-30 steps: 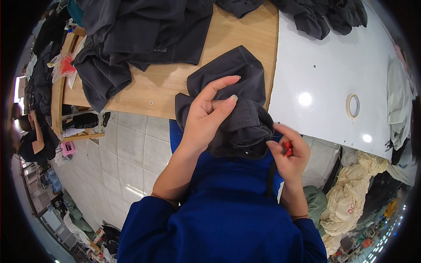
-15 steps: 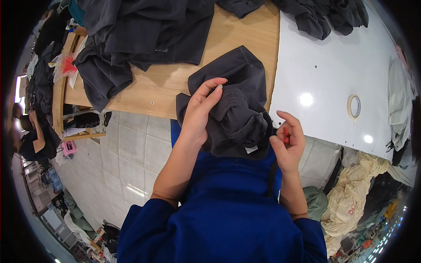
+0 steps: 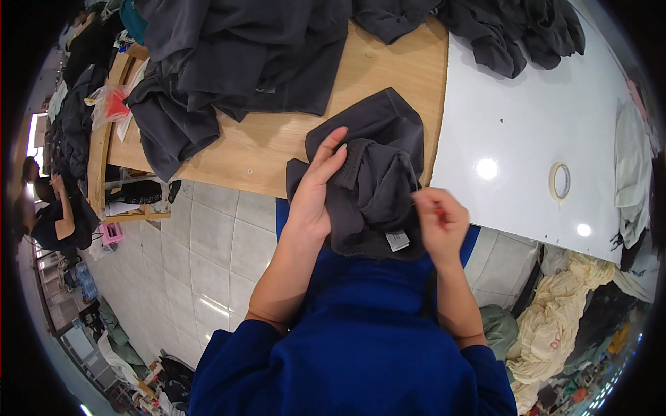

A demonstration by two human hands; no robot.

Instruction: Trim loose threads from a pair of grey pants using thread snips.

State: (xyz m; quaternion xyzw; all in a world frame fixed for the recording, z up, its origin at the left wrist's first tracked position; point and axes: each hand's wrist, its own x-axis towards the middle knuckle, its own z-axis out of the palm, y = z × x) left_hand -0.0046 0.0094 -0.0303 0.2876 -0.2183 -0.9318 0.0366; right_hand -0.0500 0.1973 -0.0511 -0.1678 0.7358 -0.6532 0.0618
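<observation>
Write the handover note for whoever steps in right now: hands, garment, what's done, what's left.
Left hand: flat on the dark grey garment, fingers over its ribbed edge, pressing it down at the near edge of the wooden table.
Right hand: closed on a small red tool at the garment's right side; which tool, I cannot tell.
The garment lies bunched, a small white tag showing at its lower edge.
More dark garments are piled at the back of the table; a tape roll sits on the white table.
Done: garment picked out and in hand. Left: this piece is unfinished; the pile seems untouched.
</observation>
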